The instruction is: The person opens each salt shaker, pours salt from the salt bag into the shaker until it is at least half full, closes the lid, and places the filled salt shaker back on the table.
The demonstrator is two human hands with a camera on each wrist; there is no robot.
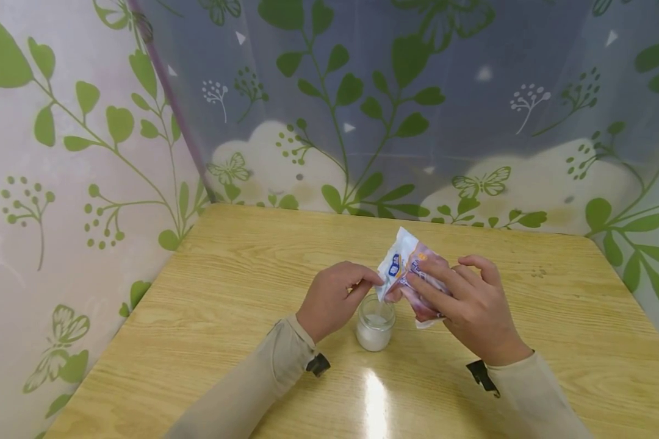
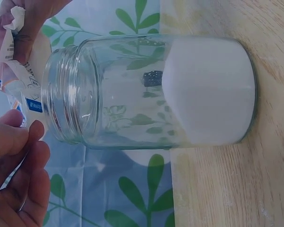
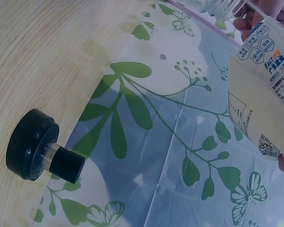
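Observation:
A white and purple plastic packet (image 1: pixel 398 267) is tilted over an open glass jar (image 1: pixel 365 322). My right hand (image 1: pixel 479 310) grips the packet's body from the right, fingers across its printed front. At its lower left corner, just above the jar's mouth, my left hand (image 1: pixel 332 299) pinches the packet between thumb and fingertips. White fine grains (image 2: pixel 208 90) fill roughly the lower half of the upright jar, their surface sloping in the left wrist view. The packet's back (image 3: pixel 260 99) shows in the right wrist view; its opening is hard to make out.
A black stopper-like lid (image 3: pixel 33 144) with a narrower end stands on the wooden table (image 1: pixel 241 256), seen only in the right wrist view. Leaf-patterned curtains (image 1: pixel 318 140) hang along the table's back and left side.

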